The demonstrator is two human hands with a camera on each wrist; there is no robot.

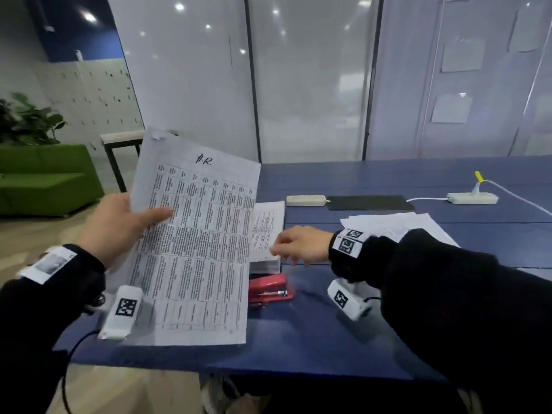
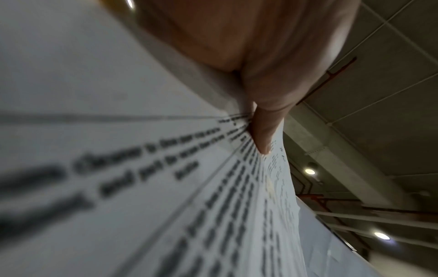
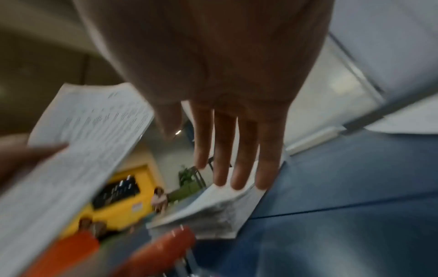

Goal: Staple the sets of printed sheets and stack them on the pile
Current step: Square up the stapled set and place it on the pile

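My left hand holds a set of printed sheets by its left edge, thumb on the front, lifted above the blue table. Its top left corner is crumpled. Behind it lies the thick pile of sheets. My right hand hovers over the pile's near right corner with fingers straight, holding nothing. The pile shows below those fingers. A red stapler lies on the table in front of the pile. Loose sheets lie behind my right wrist.
A white power strip, a dark flat pad and a second power strip with a white cable lie further back. Glass partitions stand behind the table. A green sofa and a small side table are at left.
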